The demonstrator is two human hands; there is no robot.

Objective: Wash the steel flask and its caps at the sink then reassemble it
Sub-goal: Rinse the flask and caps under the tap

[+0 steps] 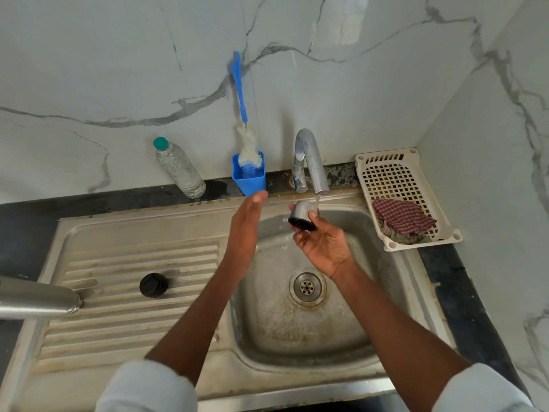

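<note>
My right hand grips one steel cap by its sides, thumb and fingers curled round it, holding it tilted under the thin stream from the single tap over the sink basin. My left hand is flat and holds nothing, fingers straight and together, raised just beside the cap without touching it. The second cap, a black one, sits on the ribbed drainboard to the left of the basin. The one steel flask lies on its side at the left edge of the drainboard, its open neck pointing toward the black cap. On the tabletop behind the sink stand one plastic bottle and one blue holder with one brush in it. One white basket on the right holds a checked cloth.
</note>
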